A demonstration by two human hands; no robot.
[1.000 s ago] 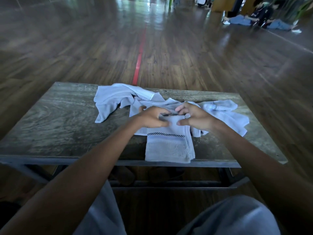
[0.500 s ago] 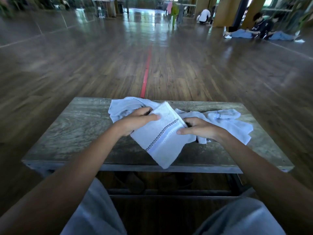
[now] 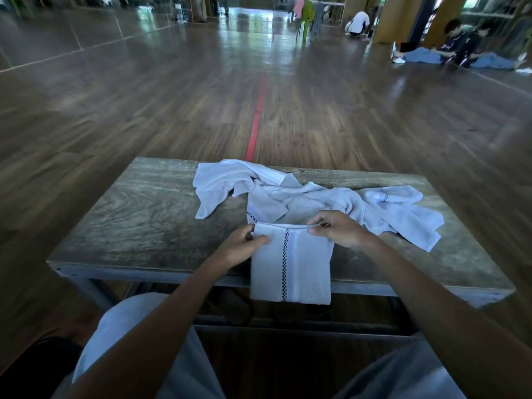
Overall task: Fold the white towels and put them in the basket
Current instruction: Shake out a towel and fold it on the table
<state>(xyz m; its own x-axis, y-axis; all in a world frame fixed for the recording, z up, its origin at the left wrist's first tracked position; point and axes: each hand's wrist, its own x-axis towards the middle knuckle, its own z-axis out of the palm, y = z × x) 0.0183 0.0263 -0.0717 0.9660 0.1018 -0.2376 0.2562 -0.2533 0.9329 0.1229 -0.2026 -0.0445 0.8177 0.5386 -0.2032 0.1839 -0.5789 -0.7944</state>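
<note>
Now the left hand (image 3: 241, 245) and right hand (image 3: 339, 229) each pinch a top corner of the folded towel (image 3: 290, 266).

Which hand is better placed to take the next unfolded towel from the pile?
Probably the right hand: it pinches the folded towel at its far right corner, against the crumpled pile. The left hand sits nearer the table edge.
</note>
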